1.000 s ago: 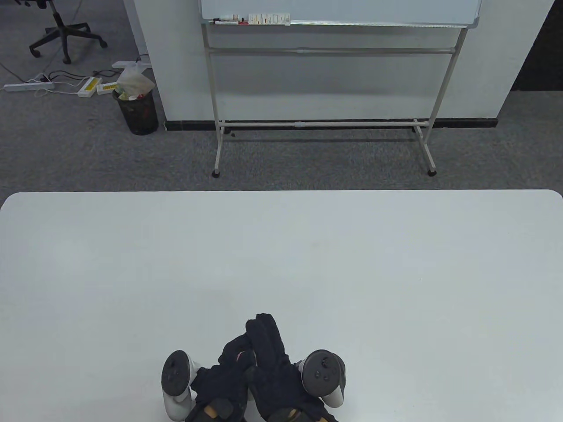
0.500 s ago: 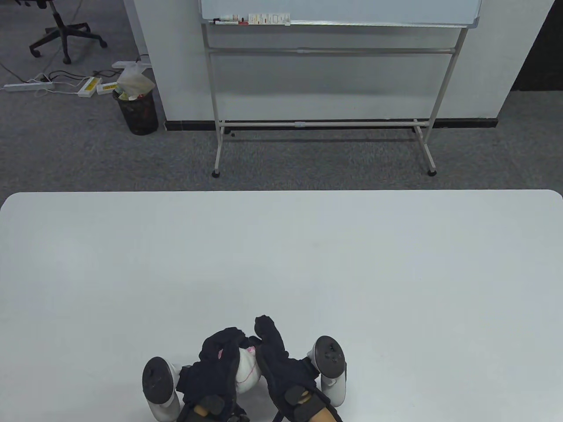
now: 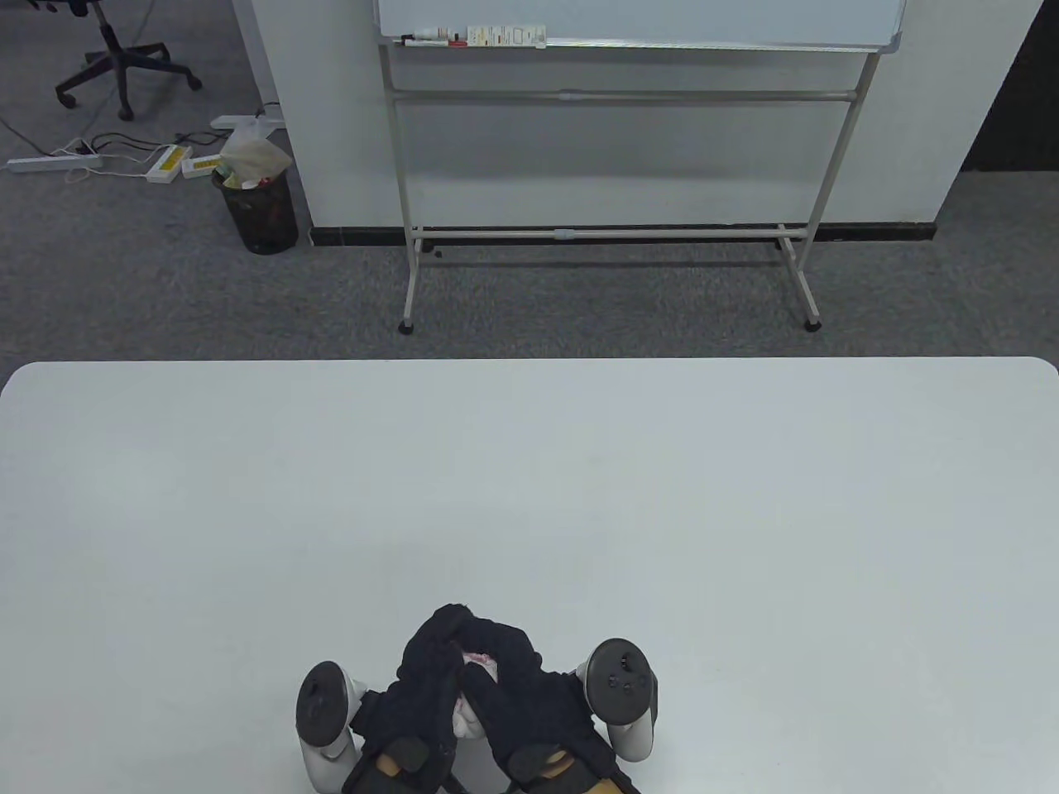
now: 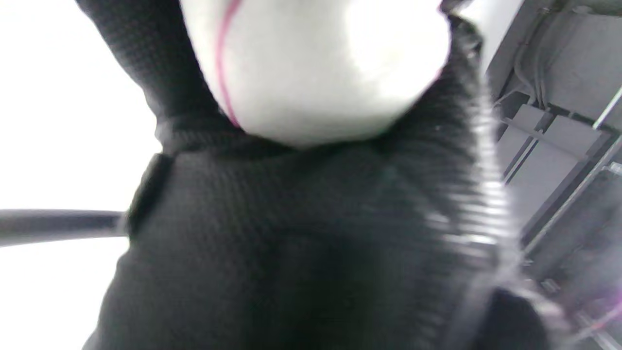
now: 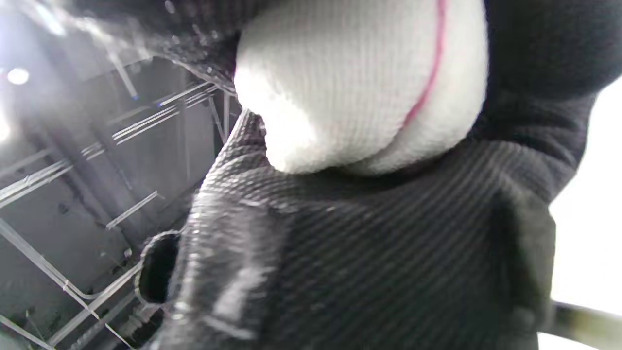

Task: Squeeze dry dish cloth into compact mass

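White table [image 3: 529,463], rounded far corners, plain top. Behind it grey carpet, white wall w/ black baseboard. 1 whiteboard stand [image 3: 608,178] on 2 footed legs, markers on its tray. 1 black mesh bin [image 3: 256,211] w/ trash in it, left of stand. 1 office chair base [image 3: 124,62] top left corner. Power strips + cables [image 3: 99,161] on floor nr bin, approx 3 strips, hard to count.

On table: 1 dish cloth [image 3: 471,695], white w/ pink stitch line, bunched into a lump at near edge centre, mostly covered by gloves. 2 hands, 2 trackers. left hand [image 3: 414,699] and right hand [image 3: 529,703] both clenched round the cloth from either side, fingers overlapping on top of it. Wrist views: cloth [image 4: 316,68] bulges out of left palm; same in right [image 5: 359,82], black glove fabric wrapped tight against it. Both views blurry.
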`<state>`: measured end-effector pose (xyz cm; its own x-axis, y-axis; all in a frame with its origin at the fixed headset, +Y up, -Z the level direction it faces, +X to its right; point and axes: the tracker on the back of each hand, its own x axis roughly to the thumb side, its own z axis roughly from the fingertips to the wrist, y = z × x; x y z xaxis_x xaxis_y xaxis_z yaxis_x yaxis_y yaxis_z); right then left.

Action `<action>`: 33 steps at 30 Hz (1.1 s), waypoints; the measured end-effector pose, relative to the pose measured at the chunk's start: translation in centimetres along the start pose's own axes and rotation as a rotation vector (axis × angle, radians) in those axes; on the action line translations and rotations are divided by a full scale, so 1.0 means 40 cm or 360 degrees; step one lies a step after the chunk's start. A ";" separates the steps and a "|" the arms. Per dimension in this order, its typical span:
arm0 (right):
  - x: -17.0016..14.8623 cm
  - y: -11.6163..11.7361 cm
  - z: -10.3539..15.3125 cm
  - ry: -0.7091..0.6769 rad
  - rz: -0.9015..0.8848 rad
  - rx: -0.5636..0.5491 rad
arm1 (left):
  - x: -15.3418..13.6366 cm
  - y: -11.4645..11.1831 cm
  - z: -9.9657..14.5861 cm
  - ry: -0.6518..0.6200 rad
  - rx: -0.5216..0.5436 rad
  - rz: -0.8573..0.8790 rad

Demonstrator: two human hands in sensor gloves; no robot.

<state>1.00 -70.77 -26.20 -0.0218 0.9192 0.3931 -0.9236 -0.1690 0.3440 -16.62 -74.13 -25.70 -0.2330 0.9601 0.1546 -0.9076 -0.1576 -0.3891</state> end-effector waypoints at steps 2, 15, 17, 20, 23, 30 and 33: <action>0.016 -0.001 0.002 -0.0112 0.0218 -0.0081 | -0.004 -0.003 -0.001 -0.0005 -0.0035 0.0149; 0.012 0.050 0.009 -0.0143 0.0228 0.0216 | -0.003 -0.013 0.006 0.0027 -0.0037 0.0057; 0.012 0.050 0.009 -0.0159 0.0249 0.0222 | 0.006 -0.011 0.004 0.0029 -0.0010 -0.0011; 0.011 0.053 0.009 -0.0119 0.0148 0.0208 | 0.018 0.001 0.003 0.0066 0.0064 -0.0081; -0.002 0.059 0.005 -0.0067 0.0093 0.0223 | 0.027 0.019 0.001 0.0081 0.0119 -0.0160; -0.058 0.053 0.005 0.0212 -0.0404 0.0141 | 0.061 0.033 0.010 -0.0160 0.0211 -0.0316; -0.088 0.044 0.007 0.0330 -0.0568 0.0142 | 0.060 0.020 0.011 -0.0161 0.0218 -0.0337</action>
<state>-0.45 -74.41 -26.75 0.2086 0.9762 0.0593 -0.8506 0.1512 0.5037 -18.07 -72.06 -25.23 -0.0603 0.9481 0.3122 -0.9770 0.0080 -0.2132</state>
